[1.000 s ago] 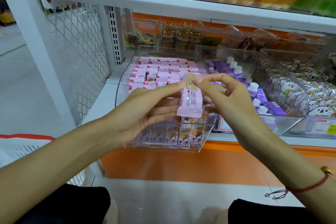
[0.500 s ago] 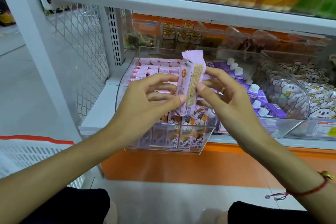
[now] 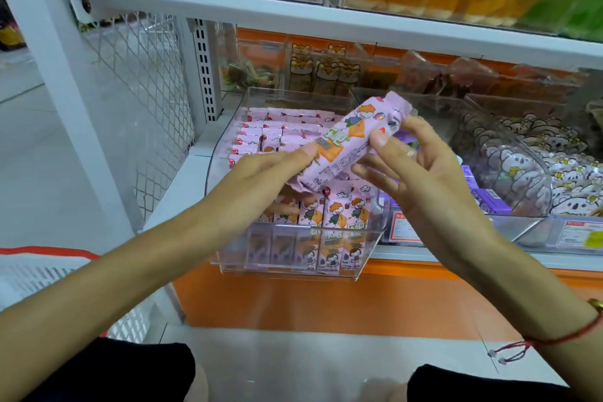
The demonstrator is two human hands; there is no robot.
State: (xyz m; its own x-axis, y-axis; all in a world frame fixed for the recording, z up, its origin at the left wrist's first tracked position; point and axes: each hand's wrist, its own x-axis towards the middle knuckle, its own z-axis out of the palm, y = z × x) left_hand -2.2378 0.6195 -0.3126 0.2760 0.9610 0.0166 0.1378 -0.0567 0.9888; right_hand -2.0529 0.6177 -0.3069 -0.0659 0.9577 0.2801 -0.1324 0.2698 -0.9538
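Observation:
A pink wrapped snack packet (image 3: 350, 142) with a cartoon figure on its front lies tilted between both my hands, above a clear plastic bin (image 3: 293, 268) filled with several packets of the same kind. My left hand (image 3: 261, 176) holds the packet's lower left end, thumb on top. My right hand (image 3: 421, 179) pinches the upper right end with its thumb on the front. The fingers behind the packet are hidden.
The bin sits at the front edge of a white shelf (image 3: 554, 263) over an orange base. To its right stand bins of purple cartons (image 3: 489, 202) and bear-printed sweets (image 3: 535, 173). A white shelf post (image 3: 65, 81) and wire mesh are at left. A white basket (image 3: 39, 277) with a red rim is at lower left.
The packet was upright with its back label toward me; it has been turned so the printed front faces up and it lies tilted, upper end to the right.

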